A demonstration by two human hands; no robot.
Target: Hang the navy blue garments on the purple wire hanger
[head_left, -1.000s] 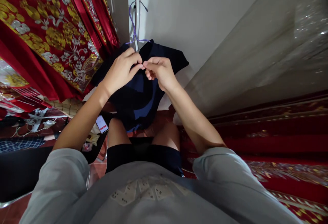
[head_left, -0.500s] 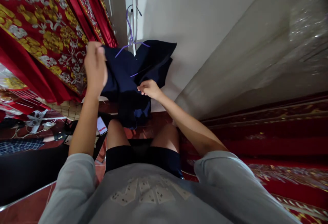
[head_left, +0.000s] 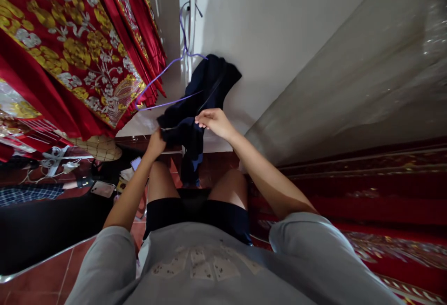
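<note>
A dark navy garment [head_left: 213, 79] hangs by one side from a purple wire hanger [head_left: 159, 77]. The hanger's left arm and part of its lower bar are bare. My left hand [head_left: 156, 145] is closed on the loose side of the garment, below the hanger's left end. My right hand [head_left: 215, 122] has its fingers pinched at the garment's front edge, under the hanger's middle. The garment's lower part droops in folds between my knees.
The hanger hooks onto a white upright [head_left: 191, 21] against the grey wall [head_left: 279, 16]. Red embroidered cloth [head_left: 73, 49] hangs at left. A phone [head_left: 103, 188] lies on the black seat [head_left: 52, 221]. Plastic sheeting [head_left: 349, 91] covers the right side.
My left hand has moved down and right, drawing the garment's left side off the hanger's left arm. My right hand stays at nearly the same spot.
</note>
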